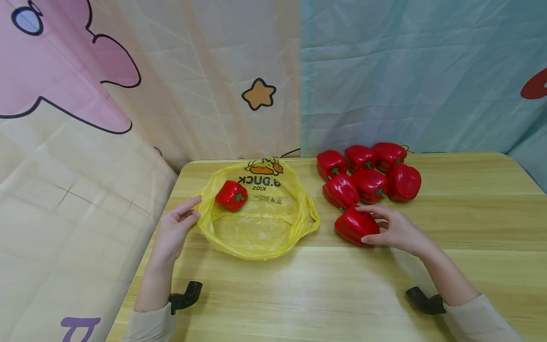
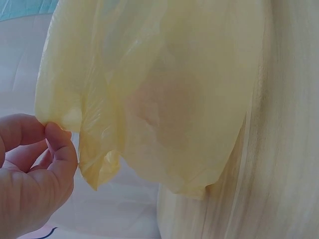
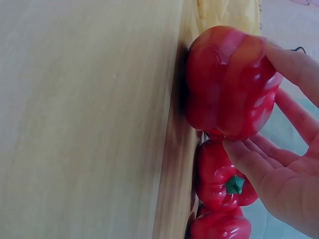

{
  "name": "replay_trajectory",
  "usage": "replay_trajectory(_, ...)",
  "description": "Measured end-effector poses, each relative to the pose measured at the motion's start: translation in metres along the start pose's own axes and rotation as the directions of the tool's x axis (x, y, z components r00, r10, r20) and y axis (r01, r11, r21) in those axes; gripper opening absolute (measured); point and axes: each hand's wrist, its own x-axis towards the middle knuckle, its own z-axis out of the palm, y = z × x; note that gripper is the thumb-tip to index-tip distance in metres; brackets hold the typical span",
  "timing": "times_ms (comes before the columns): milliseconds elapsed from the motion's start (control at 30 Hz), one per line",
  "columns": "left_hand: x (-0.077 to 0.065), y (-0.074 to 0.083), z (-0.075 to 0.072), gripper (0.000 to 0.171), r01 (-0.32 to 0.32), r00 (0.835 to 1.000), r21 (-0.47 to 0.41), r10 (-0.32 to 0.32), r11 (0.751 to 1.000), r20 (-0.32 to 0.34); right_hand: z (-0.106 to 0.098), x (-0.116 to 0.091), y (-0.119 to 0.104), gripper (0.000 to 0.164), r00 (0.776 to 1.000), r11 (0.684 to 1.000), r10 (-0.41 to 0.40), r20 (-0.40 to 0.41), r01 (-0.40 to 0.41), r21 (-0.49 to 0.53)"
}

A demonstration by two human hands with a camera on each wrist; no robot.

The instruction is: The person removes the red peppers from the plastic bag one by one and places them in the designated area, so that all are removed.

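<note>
A yellow plastic bag [image 1: 256, 242] printed with a duck lies with its mouth spread wide. My left hand [image 1: 171, 235] pinches the bag's left edge between thumb and fingers, as the left wrist view also shows. Inside the bag, toward its left, is one red bell pepper [image 1: 231, 195] with a green stem. To the right of the bag, my right hand [image 1: 397, 230] grips another red bell pepper [image 1: 353, 226], thumb on one side and fingers on the other. In the right wrist view that pepper [image 3: 227, 82] is close to the wooden table surface.
Several more red bell peppers [image 1: 369, 183] are clustered just behind the right hand. The wooden table [image 1: 278, 294] meets a printed cloth [image 1: 205, 95] at the back and left. A black wrist mount [image 1: 188, 295] sits on each forearm.
</note>
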Motion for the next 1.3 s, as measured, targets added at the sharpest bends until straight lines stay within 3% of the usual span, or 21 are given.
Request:
replay_trajectory(833,-0.002,0.0,0.0,0.046,-0.01,1.0,-0.004,0.01,1.0,0.005,-0.003,0.003,-0.002,0.061,0.998,0.997,-0.06,-0.002,0.06,-0.043)
replay_trajectory(1300,-0.002,0.002,0.0,0.046,-0.001,1.0,0.006,0.001,1.0,0.006,-0.016,0.011,-0.02,0.058,0.995,0.994,-0.094,-0.027,0.093,-0.058)
